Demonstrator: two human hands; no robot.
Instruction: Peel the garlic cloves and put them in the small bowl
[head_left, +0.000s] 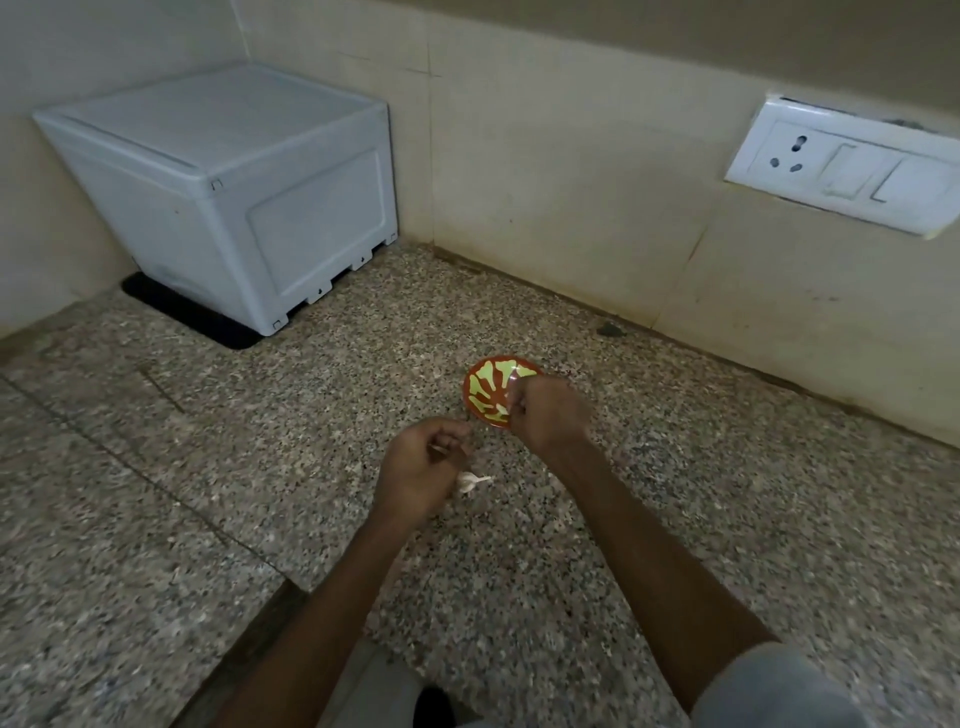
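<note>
A speckled stone surface (260, 467) was seen below a tiled wall, a white box (223, 197) set in its corner. The right hand (548, 413) was curled over the small bowl (485, 387); whether anything was pinched could not be told. A pale scrap (440, 448) was pinched in the left hand (421, 467), with garlic cloves (470, 482) lying just beside.

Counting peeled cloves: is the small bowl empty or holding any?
Looks empty: the bowl shows only its pattern where visible, nothing in it. The right hand hides its right part; cannot tell there.
</note>
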